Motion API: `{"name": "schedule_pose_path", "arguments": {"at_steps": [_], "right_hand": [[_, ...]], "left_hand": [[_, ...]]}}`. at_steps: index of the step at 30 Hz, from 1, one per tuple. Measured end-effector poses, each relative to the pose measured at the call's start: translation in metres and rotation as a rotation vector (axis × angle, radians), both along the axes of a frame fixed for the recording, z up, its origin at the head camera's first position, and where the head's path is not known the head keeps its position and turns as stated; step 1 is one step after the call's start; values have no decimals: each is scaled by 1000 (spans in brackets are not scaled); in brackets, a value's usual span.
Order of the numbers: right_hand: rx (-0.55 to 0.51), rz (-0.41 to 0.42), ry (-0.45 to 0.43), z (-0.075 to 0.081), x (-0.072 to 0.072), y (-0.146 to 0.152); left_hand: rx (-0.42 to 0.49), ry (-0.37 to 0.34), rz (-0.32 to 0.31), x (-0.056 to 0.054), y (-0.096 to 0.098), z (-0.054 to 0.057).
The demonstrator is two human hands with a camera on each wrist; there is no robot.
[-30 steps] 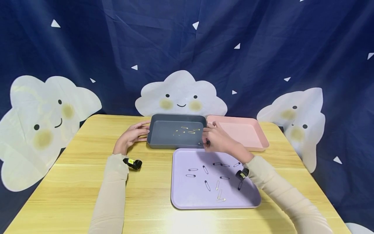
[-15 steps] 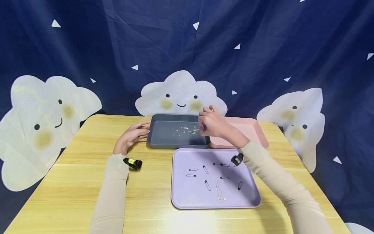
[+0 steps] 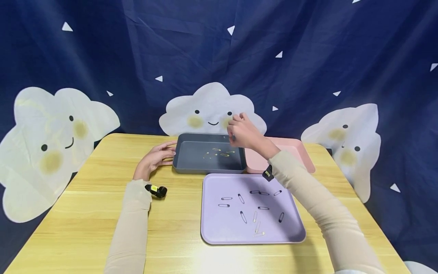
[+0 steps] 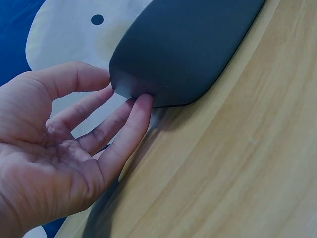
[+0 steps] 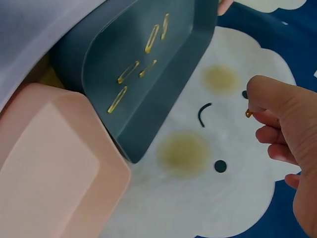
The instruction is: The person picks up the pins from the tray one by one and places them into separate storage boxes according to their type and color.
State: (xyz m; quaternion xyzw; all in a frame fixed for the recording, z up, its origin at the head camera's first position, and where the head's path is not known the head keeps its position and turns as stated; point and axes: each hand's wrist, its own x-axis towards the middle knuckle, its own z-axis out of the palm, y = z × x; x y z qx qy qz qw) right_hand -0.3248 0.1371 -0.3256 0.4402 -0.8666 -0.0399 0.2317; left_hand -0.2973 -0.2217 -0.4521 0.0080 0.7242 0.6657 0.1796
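My right hand [image 3: 245, 131] is raised over the back right of a dark grey tray [image 3: 191, 170]. Between its thumb and index finger it pinches a gold safety pin [image 5: 248, 113], of which only the end shows. Several gold safety pins [image 5: 152, 39] lie inside the grey tray. With its fingers spread, my left hand [image 3: 158, 156] touches the left end of that tray; the left wrist view shows the fingertips [image 4: 144, 100] against the tray's outer wall.
In front stands a lavender tray [image 3: 212, 228] bearing several black safety pins [image 3: 243, 217] and a few gold ones [image 3: 255, 217]. A pink tray [image 3: 306, 158] adjoins the grey one on the right. Behind the wooden table [image 3: 85, 213] hangs a blue curtain [image 3: 137, 45] with cloud prints.
My right hand has moved up and back, from the grey tray's front right corner to above its back right, still pinching. The left hand keeps its place at the tray's end.
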Motion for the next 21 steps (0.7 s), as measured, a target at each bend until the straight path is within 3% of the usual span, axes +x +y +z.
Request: {"name": "schedule_pose_path", "arguments": {"at_steps": [10, 21], "right_hand": [[19, -5, 1, -22, -24, -11], [63, -18, -54, -33, -26, -41]], "left_hand": [[6, 8, -6, 1, 0, 1], [4, 6, 1, -1, -1, -2]]}}
